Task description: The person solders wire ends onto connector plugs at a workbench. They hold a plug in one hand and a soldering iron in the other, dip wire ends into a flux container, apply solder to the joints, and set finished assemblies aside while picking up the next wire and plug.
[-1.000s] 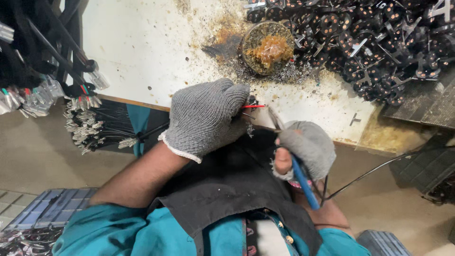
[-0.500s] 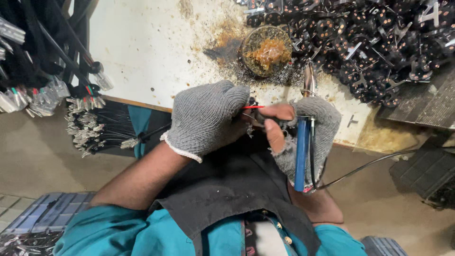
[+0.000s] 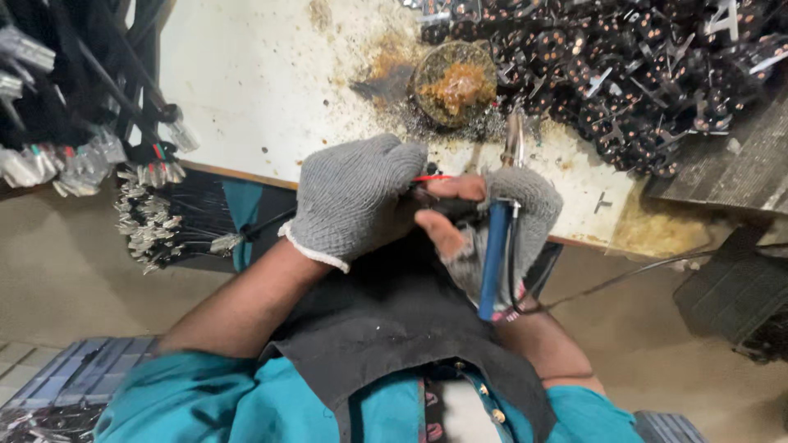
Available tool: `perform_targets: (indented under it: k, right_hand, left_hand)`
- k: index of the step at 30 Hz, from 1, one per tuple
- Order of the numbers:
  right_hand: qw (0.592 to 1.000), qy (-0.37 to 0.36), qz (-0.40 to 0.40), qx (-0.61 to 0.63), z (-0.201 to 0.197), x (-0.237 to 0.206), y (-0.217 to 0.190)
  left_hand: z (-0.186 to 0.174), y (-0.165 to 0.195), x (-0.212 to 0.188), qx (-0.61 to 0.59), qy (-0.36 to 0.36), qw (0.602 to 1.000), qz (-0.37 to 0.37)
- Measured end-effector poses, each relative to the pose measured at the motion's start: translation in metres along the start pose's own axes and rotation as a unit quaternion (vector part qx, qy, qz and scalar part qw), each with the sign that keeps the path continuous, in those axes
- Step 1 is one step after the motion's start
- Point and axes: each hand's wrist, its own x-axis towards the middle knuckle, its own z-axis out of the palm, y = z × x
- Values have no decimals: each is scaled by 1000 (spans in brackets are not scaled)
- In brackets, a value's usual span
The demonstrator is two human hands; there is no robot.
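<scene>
Both my hands wear grey knitted gloves. My left hand point(image 3: 353, 197) is closed on a small part with a thin red wire point(image 3: 429, 178) sticking out toward the right. My right hand point(image 3: 501, 226), its fingertips bare, grips a blue-handled soldering iron point(image 3: 493, 258) upright, its metal tip point(image 3: 515, 139) pointing up toward a round tin of brown flux point(image 3: 455, 82). The two hands touch at the red wire, just over the near edge of the stained white table point(image 3: 263, 90).
A heap of small black parts with copper spots point(image 3: 624, 66) covers the table's far right. Bundles of black cables with metal ends point(image 3: 156, 221) hang at the left. A black cloth point(image 3: 386, 320) lies over my lap. A dark cord point(image 3: 624, 275) trails off to the right.
My right hand has swung the soldering iron from pointing down and right to upright, tip toward the flux tin. My left hand has stayed almost still.
</scene>
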Motion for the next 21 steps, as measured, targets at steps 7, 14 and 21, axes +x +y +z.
perform_targets:
  k: [7,14,21]
  right_hand:
    - [997,35,37,49,0,-15,9]
    - [998,34,38,39,-1,-23,13]
    - [997,21,49,47,-17,-32,29]
  left_hand:
    - [6,7,-7,17,6,1000,-17]
    - [-29,34,0,-39,-20,999,-11]
    - [-24,26,-20,-205,-140,965,-82]
